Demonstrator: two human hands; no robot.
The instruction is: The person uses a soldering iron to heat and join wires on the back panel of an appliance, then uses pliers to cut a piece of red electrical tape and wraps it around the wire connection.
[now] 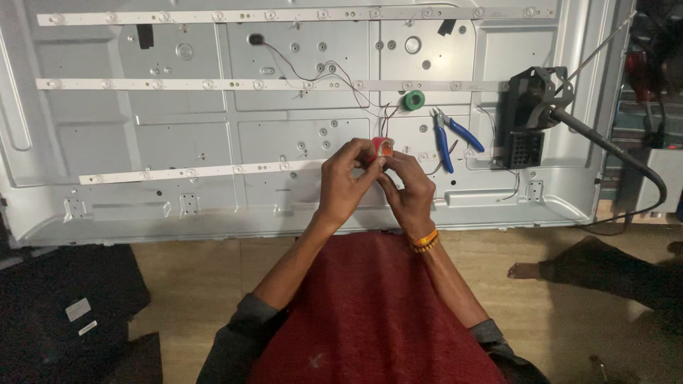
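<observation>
- Left hand (343, 179): raised above the lower edge of the metal back panel (213, 135), fingers curled narrow around a small red tape roll (382, 148); thumb and forefinger pinch its near side, which keeps the roll steady in front of the head camera.
- Right hand (407, 186): meets the left at the same roll, fingertips pressed against its right and under side; both hands thus share one grip, as suits picking at a tape end. An orange band (425, 241) circles this wrist.
- Red tape roll: held in the air between the two hands, above the panel and just below the loose red and black wires (313, 75) that run across it.
- Metal back panel: lies flat on the floor (185, 277), with three white light strips (213, 84) fixed across it in rows.
- Blue-handled pliers (448, 135): rest on the panel just right of the hands, within easy reach.
- Green tape roll (414, 100): sits on the panel beside the middle strip, near the pliers.
- Black stand bracket (528, 114): stands at the panel's right side, with a dark cable (626, 160) trailing off it.
- Another person's bare foot (525, 270): on the floor at the right, apart from the hands.
- Red cloth (370, 313): covers the person's lap below the forearms.
</observation>
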